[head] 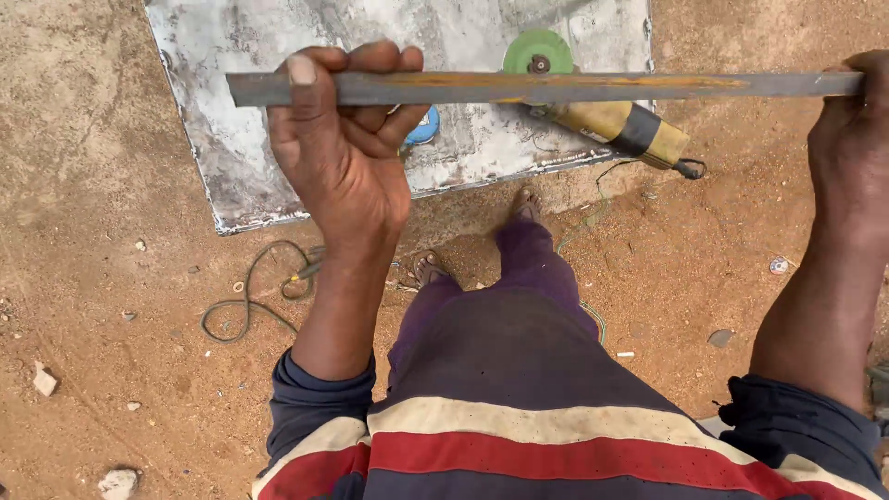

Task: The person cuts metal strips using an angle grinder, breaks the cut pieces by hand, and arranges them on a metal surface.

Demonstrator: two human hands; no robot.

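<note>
looks like an outdoor metalworking spot, basically a welder's yard. bare reddish dirt ground (93, 185) is running everywhere with stones scattered about, and a scuffed sheet metal plate (278, 56) is lying flat right on it. a yellow angle grinder (607, 120) with a green disc is sitting on the plate, its cable (250, 301) trailing over the dirt. a rusty flat steel bar (556, 87) is being handled too.

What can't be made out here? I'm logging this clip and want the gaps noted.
- Right hand: head view, cut by the right edge; its grip on the metal bar is only partly shown.
- Angle grinder: the bar crosses its green disc.
- Blue object: mostly behind the left hand.
- Metal sheet: top cut off.
</note>
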